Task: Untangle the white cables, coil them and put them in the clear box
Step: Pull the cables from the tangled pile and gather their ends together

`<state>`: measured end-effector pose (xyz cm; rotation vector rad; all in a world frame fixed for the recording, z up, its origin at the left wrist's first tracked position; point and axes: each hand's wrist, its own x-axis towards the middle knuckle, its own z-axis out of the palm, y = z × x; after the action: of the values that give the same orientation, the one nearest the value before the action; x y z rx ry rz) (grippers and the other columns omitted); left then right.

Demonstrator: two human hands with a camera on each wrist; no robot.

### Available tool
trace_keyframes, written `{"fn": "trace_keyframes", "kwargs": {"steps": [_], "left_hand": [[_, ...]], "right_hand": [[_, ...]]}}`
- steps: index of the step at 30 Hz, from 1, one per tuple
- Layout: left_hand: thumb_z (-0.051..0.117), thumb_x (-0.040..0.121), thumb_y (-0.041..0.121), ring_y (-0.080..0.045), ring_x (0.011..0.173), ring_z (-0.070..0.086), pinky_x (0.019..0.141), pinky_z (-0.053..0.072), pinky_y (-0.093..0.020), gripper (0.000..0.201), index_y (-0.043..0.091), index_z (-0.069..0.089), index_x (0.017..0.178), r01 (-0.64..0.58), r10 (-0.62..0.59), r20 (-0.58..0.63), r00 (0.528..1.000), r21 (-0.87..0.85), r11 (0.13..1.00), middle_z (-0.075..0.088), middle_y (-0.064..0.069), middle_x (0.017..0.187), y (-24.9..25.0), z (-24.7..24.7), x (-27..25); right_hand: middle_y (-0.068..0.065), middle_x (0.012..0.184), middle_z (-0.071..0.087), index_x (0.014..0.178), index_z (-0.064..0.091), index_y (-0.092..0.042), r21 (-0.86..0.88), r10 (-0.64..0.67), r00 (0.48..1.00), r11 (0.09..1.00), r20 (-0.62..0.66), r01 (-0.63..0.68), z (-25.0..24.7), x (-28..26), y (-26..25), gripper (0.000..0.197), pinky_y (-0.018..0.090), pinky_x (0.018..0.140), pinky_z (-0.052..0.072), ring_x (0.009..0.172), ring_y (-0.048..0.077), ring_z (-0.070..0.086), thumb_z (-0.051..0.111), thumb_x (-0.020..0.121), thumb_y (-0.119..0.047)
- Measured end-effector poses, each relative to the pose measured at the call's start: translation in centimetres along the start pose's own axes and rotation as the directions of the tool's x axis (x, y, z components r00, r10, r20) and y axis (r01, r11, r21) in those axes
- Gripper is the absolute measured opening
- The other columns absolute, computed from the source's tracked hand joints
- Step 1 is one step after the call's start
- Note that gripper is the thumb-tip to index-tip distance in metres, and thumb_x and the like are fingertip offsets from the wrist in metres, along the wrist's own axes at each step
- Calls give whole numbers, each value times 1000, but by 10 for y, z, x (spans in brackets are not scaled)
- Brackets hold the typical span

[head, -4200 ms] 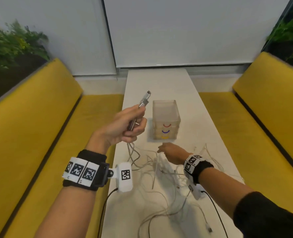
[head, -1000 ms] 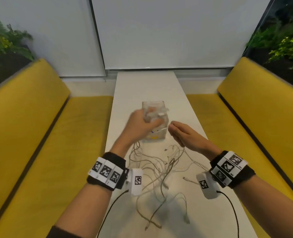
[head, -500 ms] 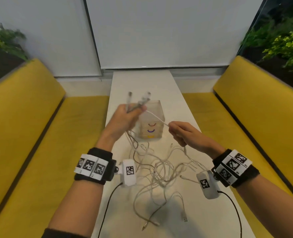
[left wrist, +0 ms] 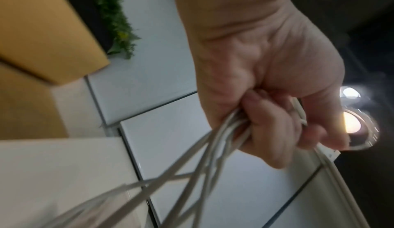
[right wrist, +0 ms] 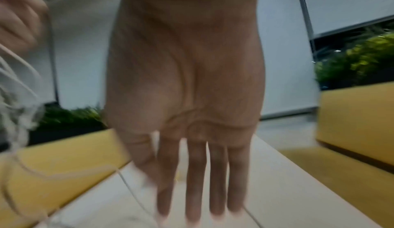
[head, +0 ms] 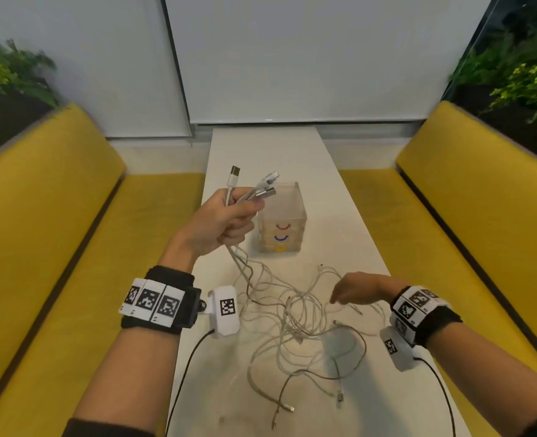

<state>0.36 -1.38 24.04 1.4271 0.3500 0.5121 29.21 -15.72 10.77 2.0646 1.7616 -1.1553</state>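
Note:
My left hand (head: pixel 226 219) is raised over the table's left side and grips several white cables near their plug ends (head: pixel 254 187), which stick up above the fist. In the left wrist view the fingers (left wrist: pixel 275 127) curl round the strands (left wrist: pixel 192 169). From the fist the cables hang down into a loose tangle (head: pixel 295 320) on the white table (head: pixel 280 152). My right hand (head: pixel 355 288) hovers low over the tangle's right part, fingers straight (right wrist: pixel 196 181) and holding nothing. The clear box (head: pixel 281 219) stands just beyond the left hand, with coloured arcs on its front.
Yellow benches (head: pixel 49 231) (head: pixel 481 216) run along both sides of the narrow table. Loose plug ends (head: pixel 339 397) lie near the table's front. Black wrist-camera leads (head: pixel 185 364) trail over the near edge. Plants (head: pixel 525 80) stand behind the benches.
My right hand has let go of the strand it pulled taut and dropped down to the tangle. The left hand still holds the plug ends up, now with three plugs showing.

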Motion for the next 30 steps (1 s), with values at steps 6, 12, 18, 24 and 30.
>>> {"fn": "trace_keyframes", "kwargs": {"steps": [6, 12, 18, 24, 30], "left_hand": [[64, 95, 36, -2, 35, 23, 35, 16, -10, 44, 19, 34, 68, 107, -87, 76, 993, -309, 945, 24, 2, 55, -4, -3, -4], [49, 101, 35, -7, 39, 19, 33, 16, -13, 45, 18, 15, 78, 93, -131, -122, 984, -274, 957, 13, -1, 56, -15, 7, -1], [48, 103, 34, -8, 37, 18, 32, 18, -13, 45, 17, 19, 73, 104, -142, -154, 978, -229, 968, 13, -3, 57, -22, 11, -2], [48, 105, 39, -10, 42, 19, 33, 20, -18, 44, 15, 36, 69, 33, -64, -259, 964, -120, 992, 19, -6, 62, -27, 23, 14], [62, 100, 26, -10, 50, 25, 42, 27, -21, 18, 26, 44, 97, 31, -35, -304, 952, -19, 999, 29, 8, 61, -39, 45, 30]], "right_hand": [[7, 117, 71, 110, 72, -15, -57, 155, 941, 982, -302, -180, 64, 45, 50, 25, 27, 90, 48, 109, 22, 64, 54, 93, -11], [11, 115, 69, 110, 69, -9, -109, 182, 922, 967, -343, -231, 111, 68, 55, 28, 29, 85, 48, 108, 25, 64, 56, 95, -29], [7, 88, 59, 87, 49, -13, 103, 138, 902, 989, -410, -105, 102, 58, 60, 14, 29, 67, 38, 93, 32, 63, 56, 95, -22], [11, 90, 65, 92, 55, -9, 452, 116, 660, 813, -743, 366, -8, 10, 10, 14, 30, 52, 52, 60, 25, 70, 64, 94, -18], [21, 91, 71, 95, 62, -4, 485, -77, 633, 572, -771, 661, -83, -50, -74, 16, 36, 56, 59, 70, 36, 72, 73, 87, -11]]}}
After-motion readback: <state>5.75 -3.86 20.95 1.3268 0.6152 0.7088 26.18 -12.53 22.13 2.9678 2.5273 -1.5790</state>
